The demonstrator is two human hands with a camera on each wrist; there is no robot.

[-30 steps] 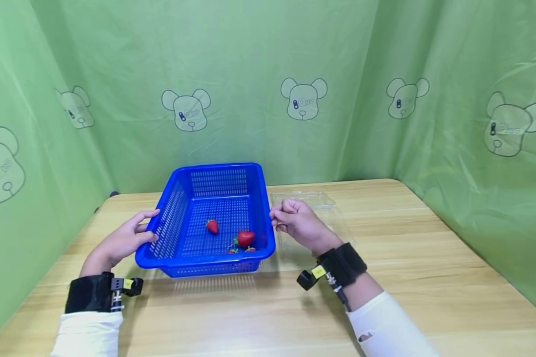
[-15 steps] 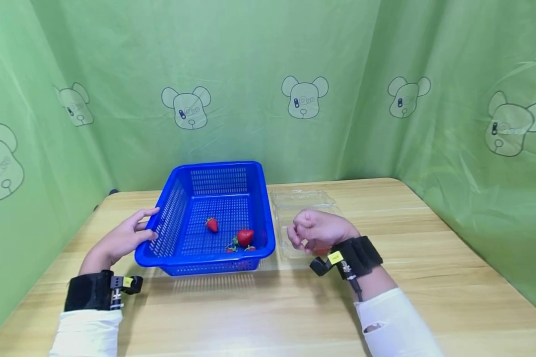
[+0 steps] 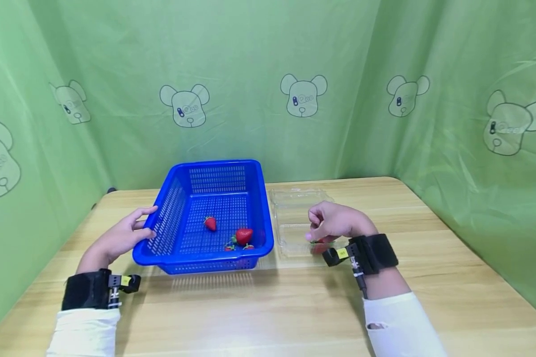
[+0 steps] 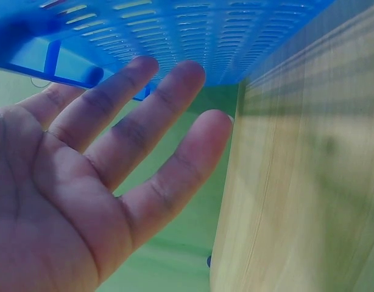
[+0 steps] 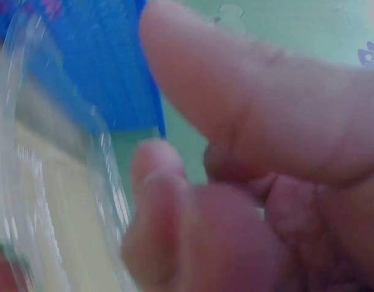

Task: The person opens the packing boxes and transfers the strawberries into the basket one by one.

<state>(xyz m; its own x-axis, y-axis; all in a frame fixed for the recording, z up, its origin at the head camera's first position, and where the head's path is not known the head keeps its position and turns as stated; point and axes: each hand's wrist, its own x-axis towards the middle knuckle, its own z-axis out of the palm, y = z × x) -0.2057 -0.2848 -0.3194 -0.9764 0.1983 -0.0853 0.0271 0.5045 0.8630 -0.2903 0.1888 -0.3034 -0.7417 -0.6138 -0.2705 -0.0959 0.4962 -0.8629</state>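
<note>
My left hand (image 3: 118, 235) touches the left rim of a blue plastic basket (image 3: 205, 259); its fingers lie nearly straight along the slotted side in the left wrist view. Inside the basket are a small strawberry (image 3: 210, 224), a bigger strawberry (image 3: 243, 236) and others partly hidden by the front rim. Over a clear plastic clamshell box (image 3: 290, 233) hovers my right hand (image 3: 339, 220), fingers loosely bent, with nothing between thumb and fingers in the right wrist view. Below it a strawberry (image 3: 320, 247) with green leaves sits in the box, seen through its front wall.
The clamshell's raised lid (image 3: 301, 196) stands at the back, beside the basket's right side. A wooden table (image 3: 232, 317) carries everything. Green curtains (image 3: 245, 74) with printed bear heads close off the back and both sides.
My right hand has moved right from the basket's rim to over the clamshell box and its fingers have loosened. A strawberry now shows in the box. The left hand has stayed at the rim.
</note>
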